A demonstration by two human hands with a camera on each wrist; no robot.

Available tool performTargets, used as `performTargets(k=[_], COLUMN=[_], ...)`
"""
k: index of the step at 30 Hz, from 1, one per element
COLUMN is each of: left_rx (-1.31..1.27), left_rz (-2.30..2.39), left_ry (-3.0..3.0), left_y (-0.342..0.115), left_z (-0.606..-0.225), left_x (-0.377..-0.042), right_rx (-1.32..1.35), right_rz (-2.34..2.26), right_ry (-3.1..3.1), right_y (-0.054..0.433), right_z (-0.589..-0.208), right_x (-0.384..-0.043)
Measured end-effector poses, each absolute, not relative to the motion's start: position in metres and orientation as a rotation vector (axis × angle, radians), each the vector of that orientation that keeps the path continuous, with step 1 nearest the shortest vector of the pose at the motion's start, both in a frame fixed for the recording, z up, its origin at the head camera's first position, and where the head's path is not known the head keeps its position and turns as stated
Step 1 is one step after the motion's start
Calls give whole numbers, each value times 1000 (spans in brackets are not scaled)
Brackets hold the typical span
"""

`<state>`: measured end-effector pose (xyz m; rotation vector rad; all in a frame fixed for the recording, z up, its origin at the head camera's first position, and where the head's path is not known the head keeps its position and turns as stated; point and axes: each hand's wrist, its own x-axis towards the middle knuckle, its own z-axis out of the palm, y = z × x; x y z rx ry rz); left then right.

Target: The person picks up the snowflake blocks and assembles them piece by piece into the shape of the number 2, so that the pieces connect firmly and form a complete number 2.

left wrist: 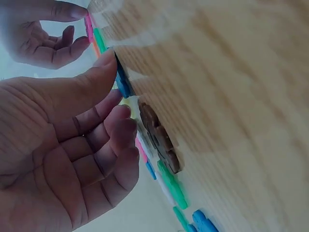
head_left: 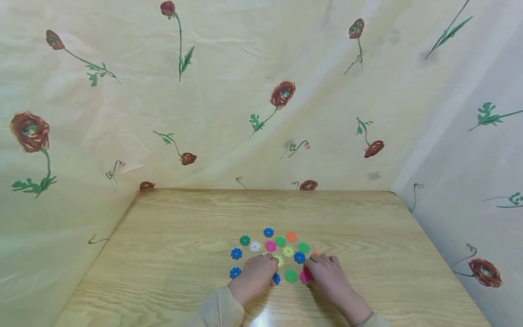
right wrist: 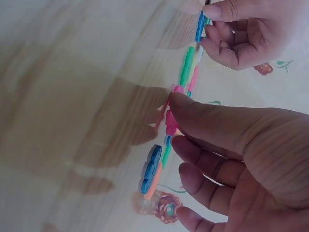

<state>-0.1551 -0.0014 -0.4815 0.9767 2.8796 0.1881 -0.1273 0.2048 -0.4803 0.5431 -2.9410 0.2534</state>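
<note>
My left hand [head_left: 255, 274] is low over the table, its thumb and forefinger at opposite edges of a blue slotted snowflake disc [head_left: 277, 279], pinching it. The other fingers curl loosely above a brown disc [left wrist: 158, 135], which the hand hides in the head view. To the right, my right hand [head_left: 330, 276] pinches a pink snowflake disc [head_left: 304, 276] between thumb and forefinger, close to the tabletop. A green disc [head_left: 291, 275] lies flat between the hands. Another blue disc [right wrist: 151, 169] lies beside the right hand's fingers in the right wrist view.
Several more flat discs spread beyond the hands, among them a white one [head_left: 255, 246], an orange one [head_left: 291, 236] and a yellow one [head_left: 288, 251]. Blue discs [head_left: 236, 253] lie left of the left hand. A flowered cloth [head_left: 229, 100] rises behind the wooden table [head_left: 171, 254].
</note>
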Motion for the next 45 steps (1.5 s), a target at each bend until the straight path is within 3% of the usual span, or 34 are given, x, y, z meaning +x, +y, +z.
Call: performTargets(k=[13, 26, 45], left_rx=[896, 762, 783], left_rz=[619, 1246, 1330], left_ry=[2716, 2488, 2662], left_y=[-22, -45, -44], left_z=[-489, -472, -470], left_x=[-162, -162, -143], right_rx=[449, 488, 492], right_rz=[556, 1007, 1864], right_ry=[-3004, -2851, -2668], right_y=[204, 197, 176], right_z=[-479, -472, -466], right_x=[-130, -128, -124])
